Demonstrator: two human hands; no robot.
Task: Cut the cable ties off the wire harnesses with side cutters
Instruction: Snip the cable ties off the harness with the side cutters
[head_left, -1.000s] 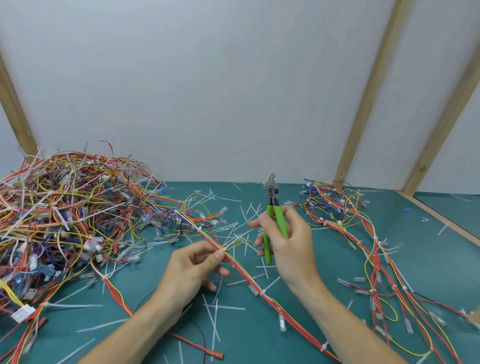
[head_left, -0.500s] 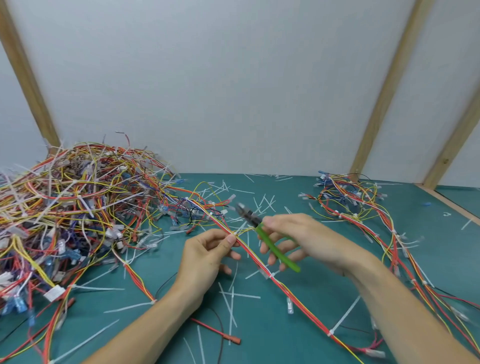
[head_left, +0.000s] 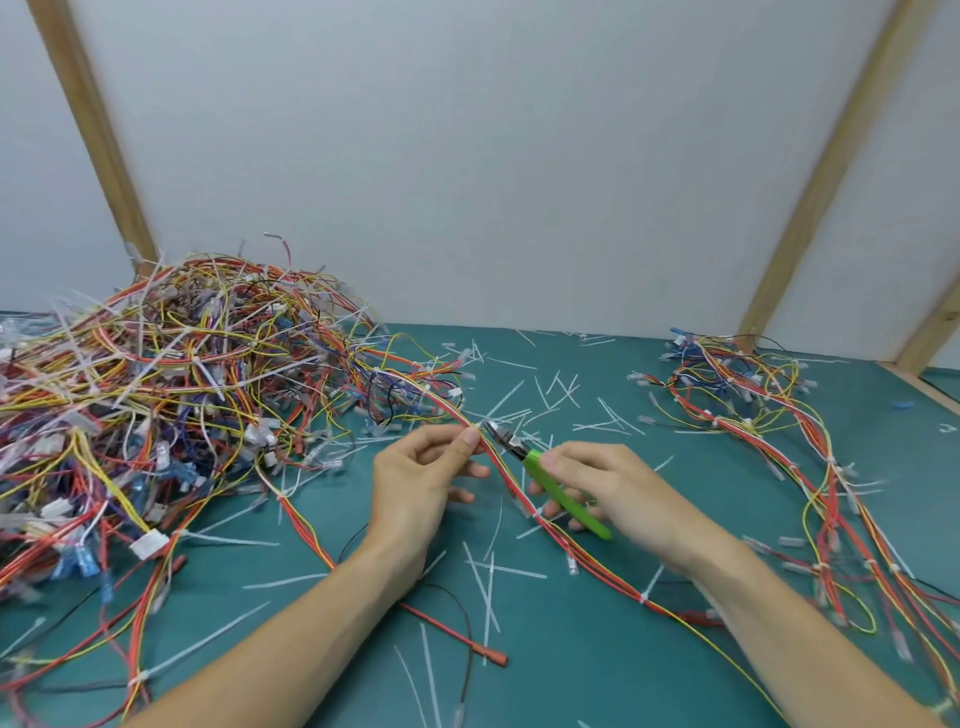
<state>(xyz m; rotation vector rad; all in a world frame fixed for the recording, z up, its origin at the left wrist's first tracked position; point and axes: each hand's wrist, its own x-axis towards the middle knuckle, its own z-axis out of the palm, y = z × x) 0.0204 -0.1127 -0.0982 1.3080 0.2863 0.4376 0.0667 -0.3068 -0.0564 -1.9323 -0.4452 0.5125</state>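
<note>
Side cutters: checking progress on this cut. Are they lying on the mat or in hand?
In hand: the right hand grips the side cutters, tip at the wire harness.

Teal table top (head_left: 597, 670), pale wall panels (head_left: 467, 156), wooden battens (head_left: 831, 156)

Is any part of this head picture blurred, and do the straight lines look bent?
In the head view, the right hand and the green side cutters are slightly smeared; the left hand looks sharper. The wooden battens lean apart, a wide-angle effect. Lighting is even, without glare.

Wire pile (head_left: 171, 405) blocks the left; green mat (head_left: 597, 649) (strewn with cut ties (head_left: 488, 577)) lies passable between.
</note>
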